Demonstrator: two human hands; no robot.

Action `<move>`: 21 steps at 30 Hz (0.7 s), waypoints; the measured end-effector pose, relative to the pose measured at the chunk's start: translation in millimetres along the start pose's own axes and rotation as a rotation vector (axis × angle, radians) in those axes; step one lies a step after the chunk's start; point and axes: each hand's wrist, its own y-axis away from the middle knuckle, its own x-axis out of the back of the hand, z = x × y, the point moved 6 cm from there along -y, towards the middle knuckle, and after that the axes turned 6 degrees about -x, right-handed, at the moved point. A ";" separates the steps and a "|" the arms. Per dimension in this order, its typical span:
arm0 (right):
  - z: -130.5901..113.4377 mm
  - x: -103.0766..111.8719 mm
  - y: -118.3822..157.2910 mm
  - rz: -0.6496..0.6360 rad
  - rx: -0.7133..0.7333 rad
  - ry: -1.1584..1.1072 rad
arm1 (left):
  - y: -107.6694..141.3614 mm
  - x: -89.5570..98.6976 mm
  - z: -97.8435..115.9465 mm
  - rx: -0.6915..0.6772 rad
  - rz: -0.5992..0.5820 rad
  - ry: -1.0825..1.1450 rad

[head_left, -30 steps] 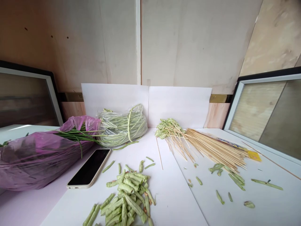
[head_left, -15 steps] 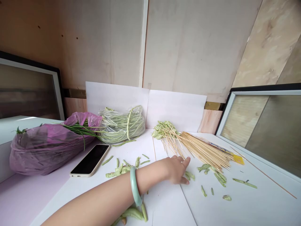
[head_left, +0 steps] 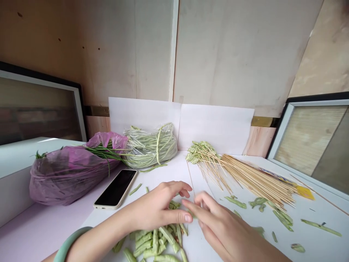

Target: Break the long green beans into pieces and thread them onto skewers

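Observation:
My left hand (head_left: 166,203), with a pale green bangle (head_left: 69,240) on its forearm, hovers above a pile of cut green bean pieces (head_left: 155,242). Its fingers are curved and its thumb stands apart, with bean pieces visible below the gap. My right hand (head_left: 218,222) is close to it on the right, fingers bent inward and one fingertip by the left thumb. What the right fingers hold, if anything, is hidden. A thin bamboo skewer (head_left: 190,174) runs behind the hands; whether it is touched I cannot tell. Beyond lie skewers threaded with beans (head_left: 201,151).
A bundle of bare bamboo skewers (head_left: 259,180) lies at right, near a yellow wrapper (head_left: 305,192). Loose bean pieces (head_left: 283,220) are scattered there. At left are a phone (head_left: 116,189), a purple bag of greens (head_left: 71,174) and a clear bag of long beans (head_left: 149,145).
My left hand has drawn back from the right side toward the bean pile. My right hand has come into view beside it. The camera view has shifted slightly left.

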 end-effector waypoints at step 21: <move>-0.5 -7.4 -23.4 0.425 0.090 0.046 | 2.2 -13.9 -2.6 0.080 -0.017 -0.541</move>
